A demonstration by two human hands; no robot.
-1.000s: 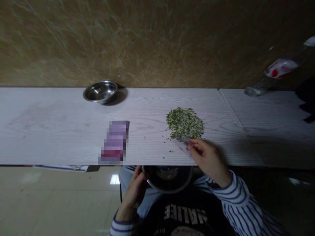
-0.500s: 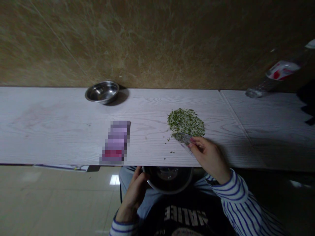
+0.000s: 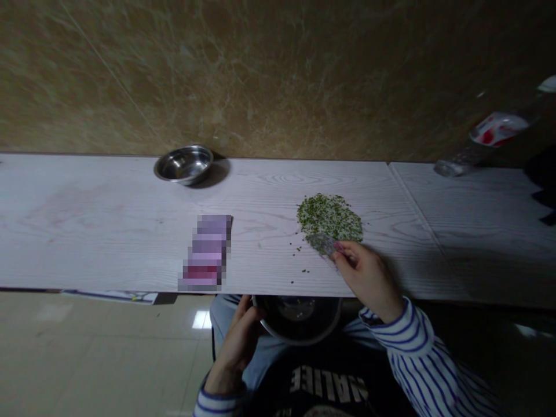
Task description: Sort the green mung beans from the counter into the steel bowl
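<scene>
My right hand [image 3: 369, 278] pinches a thin, see-through plastic piece [image 3: 322, 244], whose exact kind I cannot make out. Its far edge lies at the near side of a spread patch of small green beans [image 3: 329, 215]. A few loose beans [image 3: 305, 271] are scattered on the tabletop, left of the plastic piece. Below the table's front edge, my left hand [image 3: 243, 333] is closed on the left rim of a metal basin [image 3: 299, 339]. The basin rests over my lap, partly hidden under the table.
On the pale wood-grain table [image 3: 87, 231], a small steel bowl [image 3: 185, 165] stands near the wall at the back left. A blurred-out flat purple object [image 3: 206, 252] lies left of the beans. A clear bottle [image 3: 495, 130] with a red-and-white label stands at the far right, beside something dark.
The view has shifted slightly. The plastic piece appears turned a little at the near edge of the beans. My left hand stays on the basin.
</scene>
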